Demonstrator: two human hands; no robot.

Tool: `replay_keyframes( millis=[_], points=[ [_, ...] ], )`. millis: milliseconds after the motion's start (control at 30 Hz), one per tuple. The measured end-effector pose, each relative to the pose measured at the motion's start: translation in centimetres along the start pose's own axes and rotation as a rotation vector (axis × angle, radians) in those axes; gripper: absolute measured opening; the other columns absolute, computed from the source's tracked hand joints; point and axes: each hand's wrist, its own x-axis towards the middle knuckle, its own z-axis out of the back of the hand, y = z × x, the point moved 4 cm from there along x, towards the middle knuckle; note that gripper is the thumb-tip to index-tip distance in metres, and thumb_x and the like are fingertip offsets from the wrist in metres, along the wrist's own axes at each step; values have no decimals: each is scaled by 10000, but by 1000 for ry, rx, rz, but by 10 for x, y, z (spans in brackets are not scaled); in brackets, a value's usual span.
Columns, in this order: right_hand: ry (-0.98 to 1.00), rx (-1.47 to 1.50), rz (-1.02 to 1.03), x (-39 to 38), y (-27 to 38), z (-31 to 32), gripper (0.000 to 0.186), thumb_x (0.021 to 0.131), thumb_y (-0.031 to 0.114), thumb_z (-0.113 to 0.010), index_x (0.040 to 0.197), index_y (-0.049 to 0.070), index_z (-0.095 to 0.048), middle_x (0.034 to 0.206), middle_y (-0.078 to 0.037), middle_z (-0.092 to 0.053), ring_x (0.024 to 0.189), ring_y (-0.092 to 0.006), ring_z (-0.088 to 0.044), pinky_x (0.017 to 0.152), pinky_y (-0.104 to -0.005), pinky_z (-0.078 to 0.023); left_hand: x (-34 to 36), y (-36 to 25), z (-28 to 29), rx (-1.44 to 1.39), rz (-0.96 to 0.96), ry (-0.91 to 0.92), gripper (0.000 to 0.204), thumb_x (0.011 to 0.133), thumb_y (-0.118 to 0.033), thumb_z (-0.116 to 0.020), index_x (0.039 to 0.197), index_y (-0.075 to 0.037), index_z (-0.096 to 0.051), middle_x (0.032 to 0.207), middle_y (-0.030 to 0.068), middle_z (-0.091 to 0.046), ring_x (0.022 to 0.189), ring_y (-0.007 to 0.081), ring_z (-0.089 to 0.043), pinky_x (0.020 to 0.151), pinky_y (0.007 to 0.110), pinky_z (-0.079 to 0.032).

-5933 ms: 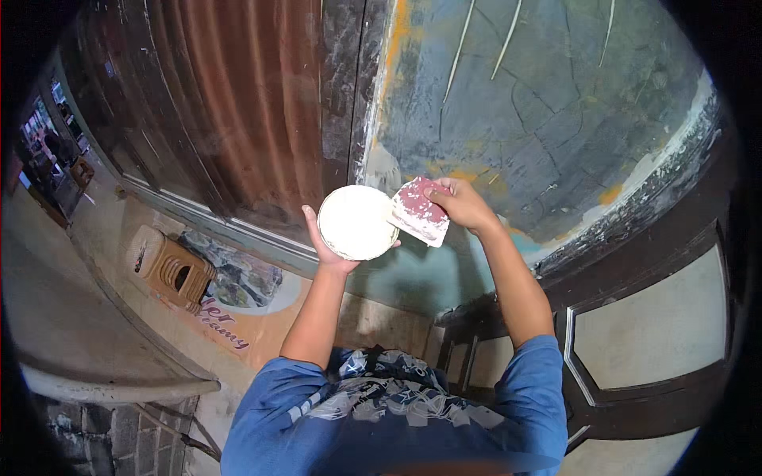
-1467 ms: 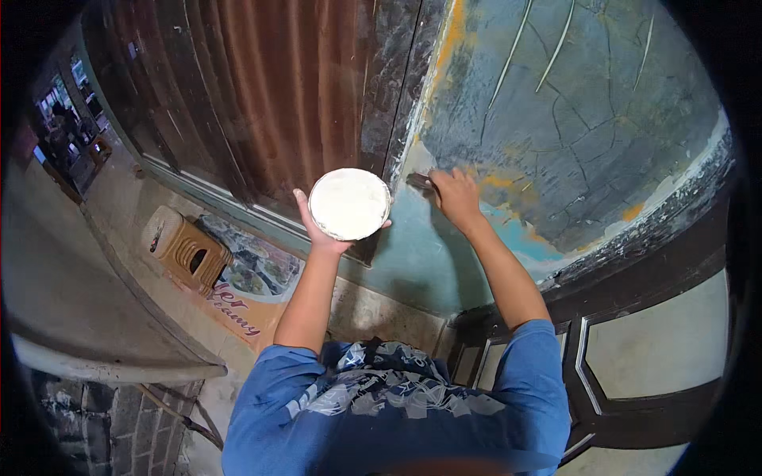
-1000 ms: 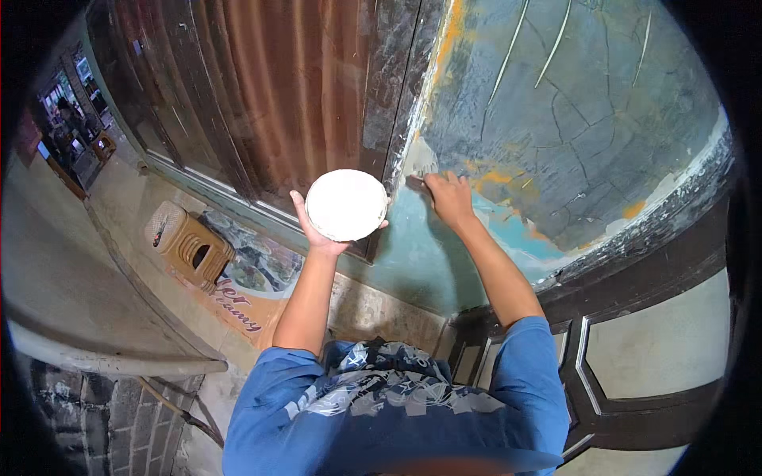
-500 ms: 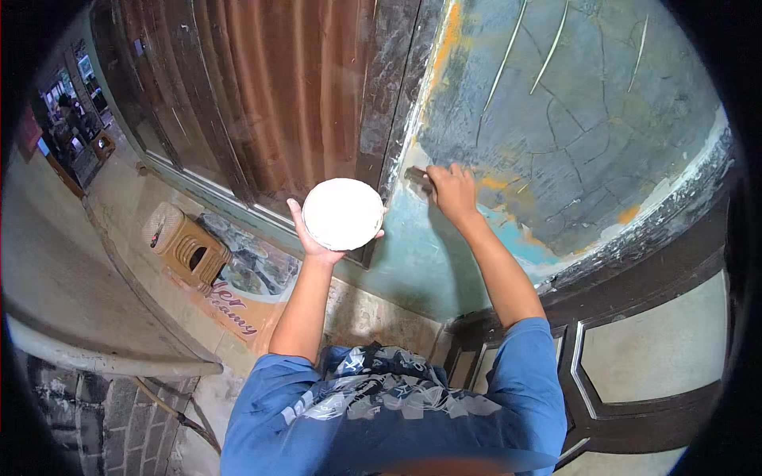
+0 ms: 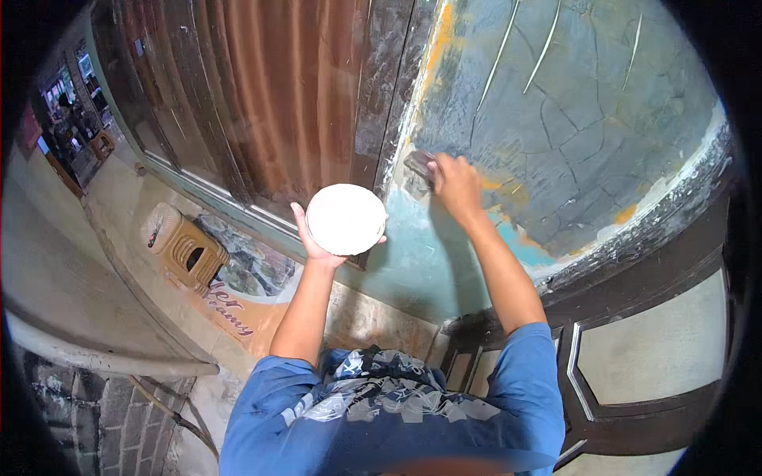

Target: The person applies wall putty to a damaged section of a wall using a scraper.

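Observation:
My left hand [image 5: 318, 252] supports a round tub [image 5: 345, 218] of white paste from below, its thumb and fingers around the rim. Up and to the right of it, my right hand [image 5: 456, 186] grips a flat scraper [image 5: 417, 165], seen dark and edge-on, against the patchy grey wall [image 5: 571, 159]. The blade lies on a pale strip beside the dark wooden frame [image 5: 377, 119], above an area of light teal paint. Orange patches and several scratched lines mark the wall around it.
A glazed panel with brown curtain [image 5: 278, 103] stands behind the tub. A tan stool [image 5: 190, 254] is at lower left on a printed sheet [image 5: 254, 321], near a curved ledge [image 5: 119, 361]. A dark panelled surface [image 5: 651, 333] runs along the lower right. Indistinct objects show at far left.
The scraper was at the tub's rim earlier and is now against the wall. Over the last second my right hand has edged upward along the strip, while the tub has sunk slightly.

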Motion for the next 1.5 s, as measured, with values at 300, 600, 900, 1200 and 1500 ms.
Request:
replay_keyframes(
  millis=[300,600,900,1200,1500],
  points=[
    [510,1184,-597,-29,-15,14,289,987,233,-653,1127,-20,-662,971,-39,-718,842,-80,-628,779,-262,-505,5,34,-11,79,25,-58,1125,776,-946,-318,1506,-93,-388,1499,262,-425,1298,553,-465,914,861,-367],
    [735,1107,-658,-48,-18,20,277,986,205,-657,1131,-30,-677,985,-44,-726,827,-90,-637,777,-272,-508,5,57,-8,46,65,-68,1110,779,-936,-349,1512,-104,-394,1545,236,-384,1344,543,-420,936,867,-327],
    [640,1598,-869,-76,-42,-14,241,1017,195,-608,1167,10,-648,1045,-49,-725,884,-99,-685,812,-273,-552,1,62,-6,54,73,-43,1120,770,-952,-312,1504,-111,-401,1512,244,-422,1310,534,-466,929,849,-368],
    [44,978,-463,-43,-48,-19,187,1031,217,-560,1104,50,-598,929,-66,-700,835,-213,-675,697,-380,-519,-14,31,-2,46,31,-50,1134,754,-955,-344,1529,-129,-357,1538,268,-374,1314,590,-428,935,847,-365],
    [104,81,0,-35,-5,-35,143,917,132,-634,1056,99,-629,960,-119,-678,892,-380,-598,739,-504,-484,-20,-14,-4,-17,-24,-32,1121,760,-953,-336,1523,-133,-366,1523,261,-397,1305,596,-432,921,861,-362]
  ],
)
